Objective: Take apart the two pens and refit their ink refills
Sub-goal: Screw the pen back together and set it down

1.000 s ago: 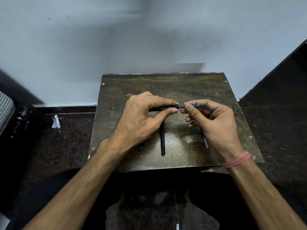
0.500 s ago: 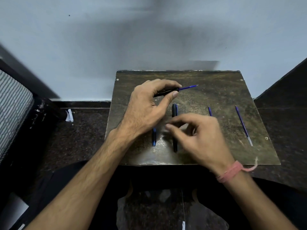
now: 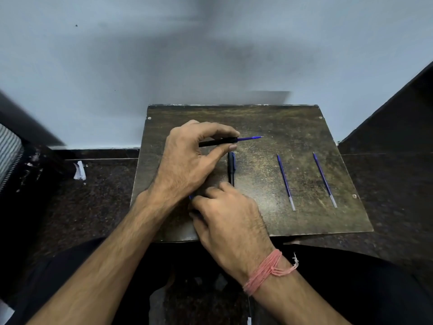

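My left hand (image 3: 187, 160) is shut on a black pen barrel (image 3: 218, 142), held level above the dark board (image 3: 304, 127). A blue refill tip (image 3: 250, 138) sticks out of the barrel to the right. A second black pen (image 3: 231, 167) lies on the board just below it, partly hidden by my hands. My right hand (image 3: 225, 214) reaches left under my left wrist, fingers curled down onto a small blue pen piece (image 3: 190, 197). The fingers hide most of that piece, so a grip is unclear. Two loose blue refills (image 3: 285, 181) (image 3: 324, 179) lie side by side on the board's right half.
The board rests over my lap, its far edge against a pale wall. Dark speckled floor lies on both sides. A white paper scrap (image 3: 79, 171) sits on the floor at left, beside a striped object (image 3: 9, 151). A dark panel (image 3: 398, 109) rises at right.
My right hand let go of the refill tip and moved down and left to the small blue piece. The left hand kept hold of the barrel. The view shifted.
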